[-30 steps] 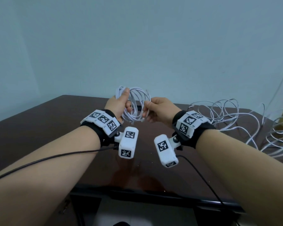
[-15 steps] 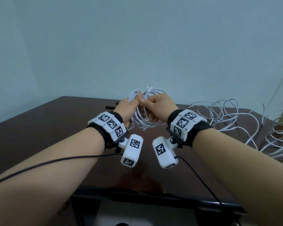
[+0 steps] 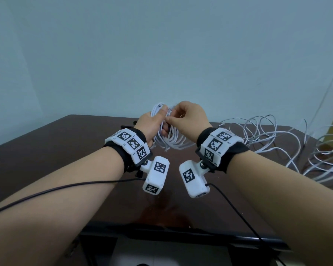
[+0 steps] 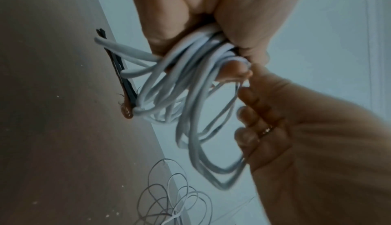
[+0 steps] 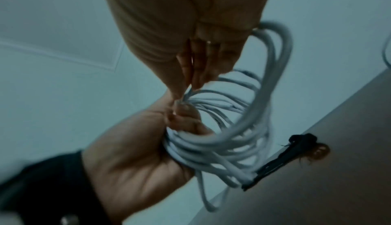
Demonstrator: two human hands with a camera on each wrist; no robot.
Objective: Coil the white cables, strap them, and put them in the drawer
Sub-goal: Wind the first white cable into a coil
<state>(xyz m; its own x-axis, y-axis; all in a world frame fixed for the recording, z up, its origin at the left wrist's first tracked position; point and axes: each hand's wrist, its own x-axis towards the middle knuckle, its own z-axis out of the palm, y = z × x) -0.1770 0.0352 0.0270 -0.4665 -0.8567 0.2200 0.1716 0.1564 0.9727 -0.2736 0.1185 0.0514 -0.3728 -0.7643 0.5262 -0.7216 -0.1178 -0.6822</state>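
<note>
Left hand has its fingers wrapped round the white cable coil, held up above the dark table. Right hand pinches a strand at the top of the bundle with thumb and forefinger. To do it well: keep the left fist tight so loops don't spring, tuck the end flat. Black straps lie at the far table edge; loose cables wait to the right.
</note>
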